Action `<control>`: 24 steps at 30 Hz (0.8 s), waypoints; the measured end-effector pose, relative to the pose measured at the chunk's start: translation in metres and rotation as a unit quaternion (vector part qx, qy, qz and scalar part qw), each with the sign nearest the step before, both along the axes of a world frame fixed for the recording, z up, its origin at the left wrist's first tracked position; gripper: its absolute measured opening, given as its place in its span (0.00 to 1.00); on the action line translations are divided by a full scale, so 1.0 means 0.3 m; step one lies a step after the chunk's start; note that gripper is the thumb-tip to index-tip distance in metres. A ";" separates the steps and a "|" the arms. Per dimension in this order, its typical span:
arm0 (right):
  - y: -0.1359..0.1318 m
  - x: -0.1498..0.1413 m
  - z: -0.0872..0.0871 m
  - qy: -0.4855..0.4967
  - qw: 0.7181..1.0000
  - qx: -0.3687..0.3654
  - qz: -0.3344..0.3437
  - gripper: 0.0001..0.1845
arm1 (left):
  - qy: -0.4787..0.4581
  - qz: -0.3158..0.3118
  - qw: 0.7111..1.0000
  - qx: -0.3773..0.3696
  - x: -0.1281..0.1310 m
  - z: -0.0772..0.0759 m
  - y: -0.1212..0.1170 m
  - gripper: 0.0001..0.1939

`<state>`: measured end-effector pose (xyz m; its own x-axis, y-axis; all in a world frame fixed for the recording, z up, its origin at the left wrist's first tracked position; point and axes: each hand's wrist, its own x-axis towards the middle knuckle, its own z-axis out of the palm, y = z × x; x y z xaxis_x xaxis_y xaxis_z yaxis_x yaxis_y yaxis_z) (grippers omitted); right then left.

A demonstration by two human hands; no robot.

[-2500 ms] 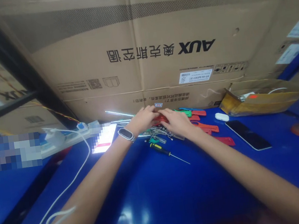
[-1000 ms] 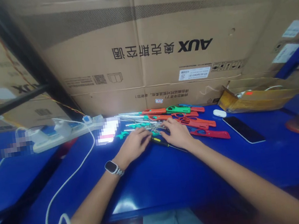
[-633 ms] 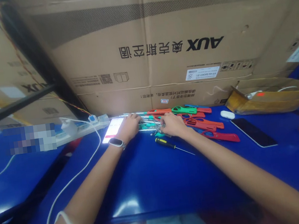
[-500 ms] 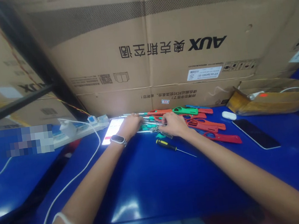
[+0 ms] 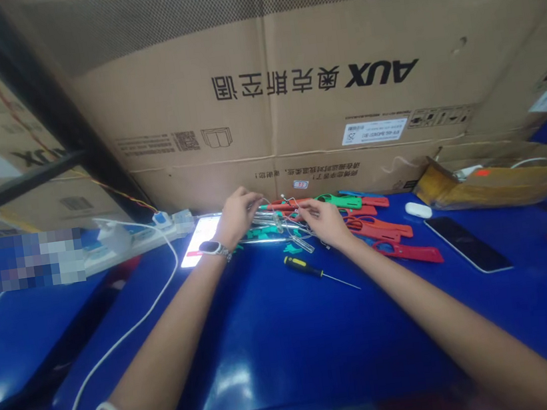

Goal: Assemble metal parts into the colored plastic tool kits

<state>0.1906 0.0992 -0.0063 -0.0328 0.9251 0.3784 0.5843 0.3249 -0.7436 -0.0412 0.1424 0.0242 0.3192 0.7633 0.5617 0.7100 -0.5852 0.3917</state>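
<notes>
My left hand [image 5: 237,218], with a band at the wrist, pinches one end of a thin wire [image 5: 267,202], from which a small clear piece [image 5: 277,222] seems to hang. Facing it, my right hand [image 5: 325,222] has thumb and finger closed on a bundle of thin wires [image 5: 295,205] with small light ends. Under the hands lie metal tubes, small green pieces [image 5: 263,232] and a clear strip [image 5: 303,244]. Beside my right hand are several long-nosed lighters, among them an orange lighter [image 5: 382,228], a red lighter [image 5: 413,252] and a green lighter [image 5: 342,201].
A yellow-black screwdriver [image 5: 303,266] lies in front of the pile on the blue table [image 5: 293,350]. A lit phone [image 5: 198,242] and a power strip [image 5: 122,246] are at left. At right are a dark phone [image 5: 467,244], a white case [image 5: 418,211] and an open carton [image 5: 497,185].
Both hands have risen a little from the pile, the left one more. Wires and a small clear piece now show between them. The view has shifted slightly.
</notes>
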 end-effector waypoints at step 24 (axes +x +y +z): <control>-0.063 -0.105 0.024 -0.005 0.997 0.035 0.061 0.08 | 0.102 -0.088 0.987 0.083 0.076 0.093 -0.120 0.07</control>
<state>0.1590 0.0803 0.0010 -0.1485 0.8848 0.4416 0.5443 0.4460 -0.7105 -0.0183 0.1064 0.0520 0.5577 0.5885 0.5854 0.6461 -0.7505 0.1390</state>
